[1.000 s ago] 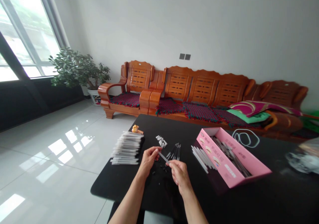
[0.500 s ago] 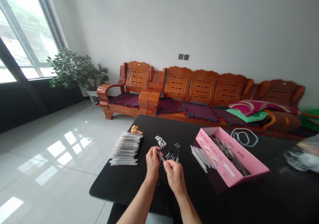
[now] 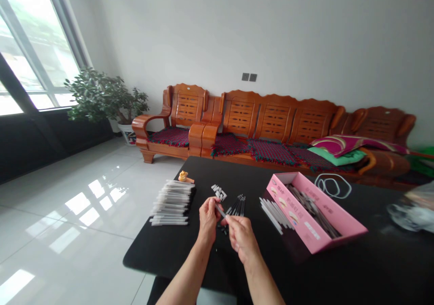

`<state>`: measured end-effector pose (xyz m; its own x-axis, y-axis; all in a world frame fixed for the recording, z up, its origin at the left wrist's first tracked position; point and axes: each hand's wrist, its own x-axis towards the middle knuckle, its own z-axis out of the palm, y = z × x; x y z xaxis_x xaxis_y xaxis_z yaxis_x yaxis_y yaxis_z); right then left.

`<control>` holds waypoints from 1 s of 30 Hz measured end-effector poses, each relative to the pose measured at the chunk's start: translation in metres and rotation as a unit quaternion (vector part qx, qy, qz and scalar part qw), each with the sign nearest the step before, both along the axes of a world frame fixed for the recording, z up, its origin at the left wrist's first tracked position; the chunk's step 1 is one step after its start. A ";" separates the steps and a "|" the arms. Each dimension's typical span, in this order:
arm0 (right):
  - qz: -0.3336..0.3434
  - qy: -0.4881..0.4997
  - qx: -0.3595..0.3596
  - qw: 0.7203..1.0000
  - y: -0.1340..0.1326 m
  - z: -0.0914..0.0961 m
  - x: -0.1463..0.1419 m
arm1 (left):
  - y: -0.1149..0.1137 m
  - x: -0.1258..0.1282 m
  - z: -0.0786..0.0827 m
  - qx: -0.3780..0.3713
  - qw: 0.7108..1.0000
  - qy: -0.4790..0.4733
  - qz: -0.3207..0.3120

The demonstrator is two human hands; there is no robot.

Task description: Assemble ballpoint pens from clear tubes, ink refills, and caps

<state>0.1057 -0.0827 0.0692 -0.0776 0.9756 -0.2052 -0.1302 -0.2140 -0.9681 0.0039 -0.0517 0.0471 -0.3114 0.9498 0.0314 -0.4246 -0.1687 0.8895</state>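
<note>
The left hand (image 3: 208,219) is closed around a slim clear tube (image 3: 220,211), and the right hand (image 3: 241,237) pinches the tube's lower end between its fingertips, so the two hands sit just apart with the tube angled between them, above a black table (image 3: 162,260). A few small black parts (image 3: 224,229) lie under the hands, too small to count. Just beyond stands a loose bundle of black-tipped sticks (image 3: 237,205), with a small heap of grey pieces (image 3: 219,192) to its left. Further left lies a stack of white tubes (image 3: 172,203), too many and too tightly packed to count. To the right is one open pink box (image 3: 301,219), its wall showing three small round pictures and printing too small to read, with loose tubes (image 3: 271,214) beside it. Past these are one orange figurine (image 3: 183,175) and white loops (image 3: 332,185). Beyond the table stand a wooden sofa (image 3: 278,119) and one potted plant (image 3: 105,97)
</note>
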 end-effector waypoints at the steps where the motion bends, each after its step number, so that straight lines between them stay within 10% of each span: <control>1: 0.007 0.018 -0.013 1.000 0.000 0.000 0.000 | 0.000 0.000 -0.001 0.002 1.000 -0.005 -0.007; 10: 0.013 0.008 -0.020 1.000 0.006 -0.016 0.003 | 0.008 -0.034 -0.020 -0.012 0.999 0.044 0.004; 18: -0.057 -0.001 -0.011 0.998 0.010 -0.033 0.031 | 0.033 -0.165 -0.027 -0.113 0.922 0.111 0.354; 30: -0.046 -0.025 -0.010 0.999 0.009 -0.043 0.032 | 0.049 -0.203 -0.039 -0.223 0.854 0.288 0.371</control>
<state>0.1373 -0.0741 0.0262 0.0235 0.9737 -0.2265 -0.1027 -0.2230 -0.9694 -0.1993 -0.0027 0.0078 -0.8875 0.4556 0.0689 0.1820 0.2093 0.9608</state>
